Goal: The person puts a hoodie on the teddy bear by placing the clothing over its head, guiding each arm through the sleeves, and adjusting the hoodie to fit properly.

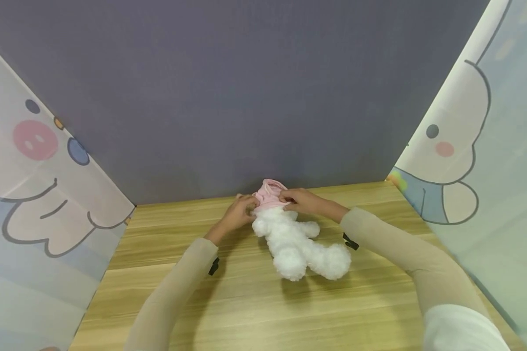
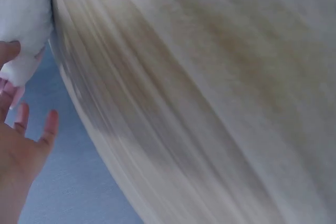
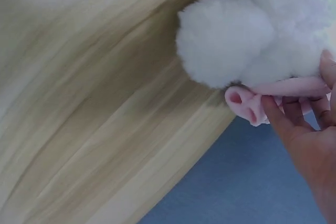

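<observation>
White plush toy is laid on the wood-grain tabletop, its two rounded legs pointed toward the wearer and its upper end set near the dark grey back panel. That upper end is met by a small pink fabric garment, whose opening is turned toward the panel; how much of the toy is covered inside it cannot be told. Of the two hands, the left hand is placed at the garment's left edge, where cloth and plush are pinched between thumb and forefinger, while its other fingers are seen spread apart in the left wrist view. By the right hand, the garment's right side is pinched between thumb and fingers, with a pink opening shown just beside them in the right wrist view. Both forearms are covered by beige sleeves. Cartoon figures are printed on the left side curtain and the right side curtain.
</observation>
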A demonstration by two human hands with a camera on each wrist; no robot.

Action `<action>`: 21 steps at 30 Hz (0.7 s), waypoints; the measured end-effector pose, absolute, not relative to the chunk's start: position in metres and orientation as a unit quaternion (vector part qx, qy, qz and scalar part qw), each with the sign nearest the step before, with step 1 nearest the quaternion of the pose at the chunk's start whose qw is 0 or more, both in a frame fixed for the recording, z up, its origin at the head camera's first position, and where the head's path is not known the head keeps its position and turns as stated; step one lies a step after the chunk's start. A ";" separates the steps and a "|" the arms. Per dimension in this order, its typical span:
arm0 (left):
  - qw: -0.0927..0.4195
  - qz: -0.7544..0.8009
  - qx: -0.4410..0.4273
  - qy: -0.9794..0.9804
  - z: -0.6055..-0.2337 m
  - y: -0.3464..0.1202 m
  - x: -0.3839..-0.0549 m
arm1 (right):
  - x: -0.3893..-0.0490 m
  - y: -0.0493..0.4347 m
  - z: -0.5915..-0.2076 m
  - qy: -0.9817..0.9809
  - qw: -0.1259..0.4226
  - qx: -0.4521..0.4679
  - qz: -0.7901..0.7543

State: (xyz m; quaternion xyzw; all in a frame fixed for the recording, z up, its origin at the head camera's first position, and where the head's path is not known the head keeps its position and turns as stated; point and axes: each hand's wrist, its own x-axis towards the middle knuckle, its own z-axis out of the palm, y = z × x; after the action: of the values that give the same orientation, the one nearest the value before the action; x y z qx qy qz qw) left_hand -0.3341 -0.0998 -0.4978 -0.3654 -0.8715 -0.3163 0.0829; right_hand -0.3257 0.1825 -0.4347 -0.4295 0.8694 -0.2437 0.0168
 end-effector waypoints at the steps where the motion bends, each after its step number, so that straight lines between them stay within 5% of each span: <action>1: 0.082 -0.327 -0.359 -0.871 -0.497 -0.100 -0.334 | -0.326 0.184 -0.435 0.871 0.011 -0.426 -0.245; 9: 0.014 -0.416 -0.328 -0.848 -0.496 -0.089 -0.330 | -0.319 0.192 -0.439 0.899 0.019 -0.378 -0.223; 21: 0.100 -0.373 -0.330 -0.862 -0.500 -0.071 -0.319 | -0.312 0.176 -0.438 0.911 -0.045 -0.363 -0.191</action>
State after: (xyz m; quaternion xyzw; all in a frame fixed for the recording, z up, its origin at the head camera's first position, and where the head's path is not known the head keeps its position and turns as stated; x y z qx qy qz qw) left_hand -0.3192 -0.0706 -0.4998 -0.3296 -0.8617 -0.3725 0.1002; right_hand -0.3124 0.1759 -0.4376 -0.3632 0.9108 -0.1912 -0.0451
